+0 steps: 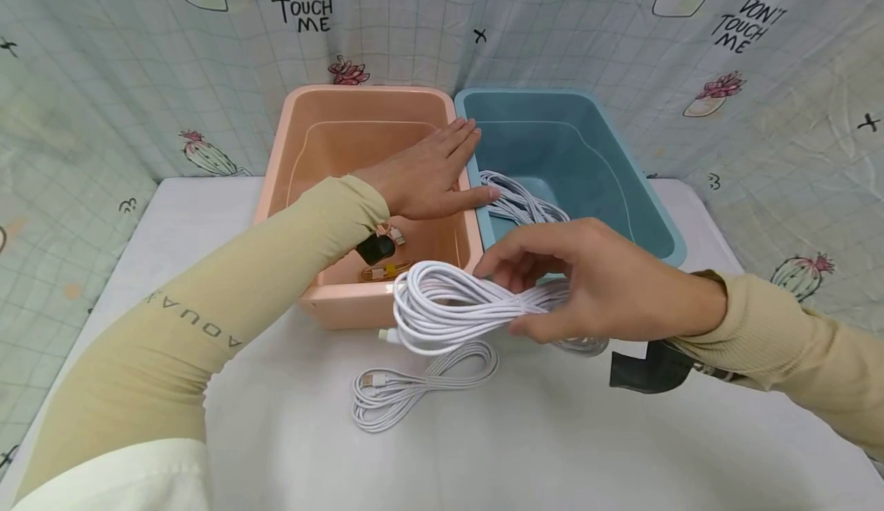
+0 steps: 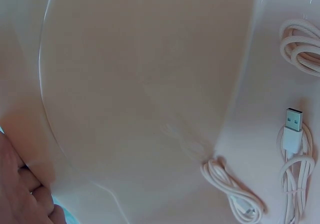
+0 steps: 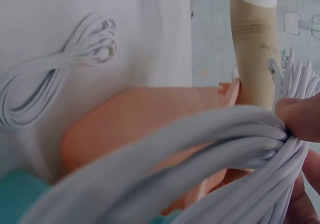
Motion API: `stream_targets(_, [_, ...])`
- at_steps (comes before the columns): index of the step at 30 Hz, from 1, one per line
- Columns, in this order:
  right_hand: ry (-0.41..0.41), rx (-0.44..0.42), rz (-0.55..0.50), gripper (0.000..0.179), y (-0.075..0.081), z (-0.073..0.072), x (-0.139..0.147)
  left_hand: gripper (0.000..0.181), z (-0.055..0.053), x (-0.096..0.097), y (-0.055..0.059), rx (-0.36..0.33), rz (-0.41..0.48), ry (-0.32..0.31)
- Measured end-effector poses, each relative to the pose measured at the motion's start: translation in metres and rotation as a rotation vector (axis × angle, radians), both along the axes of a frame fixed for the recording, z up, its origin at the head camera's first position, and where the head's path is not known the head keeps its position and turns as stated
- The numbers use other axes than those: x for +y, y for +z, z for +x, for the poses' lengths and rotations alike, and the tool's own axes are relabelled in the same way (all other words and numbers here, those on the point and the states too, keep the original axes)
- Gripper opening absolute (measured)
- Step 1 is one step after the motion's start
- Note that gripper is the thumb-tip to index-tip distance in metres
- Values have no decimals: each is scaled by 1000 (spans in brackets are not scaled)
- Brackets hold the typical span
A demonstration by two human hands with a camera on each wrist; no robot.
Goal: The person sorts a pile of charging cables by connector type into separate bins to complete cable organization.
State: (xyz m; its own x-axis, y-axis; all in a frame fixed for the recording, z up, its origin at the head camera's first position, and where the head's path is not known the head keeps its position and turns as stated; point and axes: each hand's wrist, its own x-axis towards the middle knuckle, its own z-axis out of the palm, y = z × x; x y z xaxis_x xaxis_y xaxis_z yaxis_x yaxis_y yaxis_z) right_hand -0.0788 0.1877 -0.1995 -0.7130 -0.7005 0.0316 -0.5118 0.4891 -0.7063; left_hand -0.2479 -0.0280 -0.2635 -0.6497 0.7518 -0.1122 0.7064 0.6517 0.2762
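My right hand [image 1: 587, 281] pinches a thick coiled white cable [image 1: 456, 304] between thumb and fingers, above the near rims of the two bins. In the right wrist view the loops of this coil fill the foreground. My left hand [image 1: 435, 173] rests with straight fingers on the rims where the orange bin [image 1: 369, 100] and the blue bin [image 1: 532, 97] meet. Another white cable coil [image 1: 525, 200] lies inside the blue bin. On the table in front, a bundled white USB cable [image 1: 421, 384] lies below the held coil.
Inside the orange bin are several small bundled cables, one with a USB plug [image 2: 294, 129], plus a black item [image 1: 376, 248] and a yellow bundle [image 1: 387, 271]. A white-covered table [image 1: 552, 434] lies under the bins. A patterned curtain [image 1: 414, 20] hangs behind.
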Motion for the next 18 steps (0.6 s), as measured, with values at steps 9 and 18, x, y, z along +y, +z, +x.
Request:
stream_targets(9, [-39, 45, -39, 47, 11, -19, 8, 96, -2, -1, 1, -4, -21, -11])
stream_targets(18, [-108, 36, -62, 47, 19, -39, 17, 97, -1, -6, 1, 81, -7, -117])
